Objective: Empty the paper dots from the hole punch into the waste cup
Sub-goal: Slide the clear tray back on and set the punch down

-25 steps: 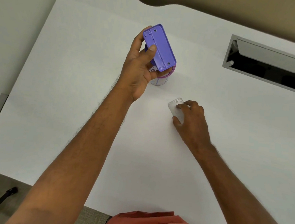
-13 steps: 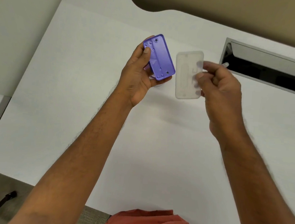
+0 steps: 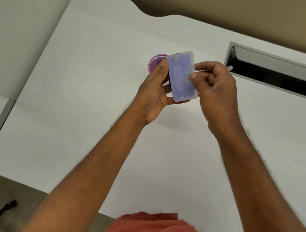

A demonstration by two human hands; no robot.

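While the left hand (image 3: 155,90) grips the hole punch (image 3: 168,80) just beside the cup (image 3: 155,62) and the right hand (image 3: 212,85) pinches the cover (image 3: 182,76) onto it, a crooked fit could leave the cover loose.

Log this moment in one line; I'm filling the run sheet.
left hand: holds hole punch | right hand: presses clear cover on | waste cup: on table behind

2 hands (image 3: 154,96), 1 hole punch (image 3: 182,76), 1 waste cup (image 3: 155,62), 1 table (image 3: 77,91).
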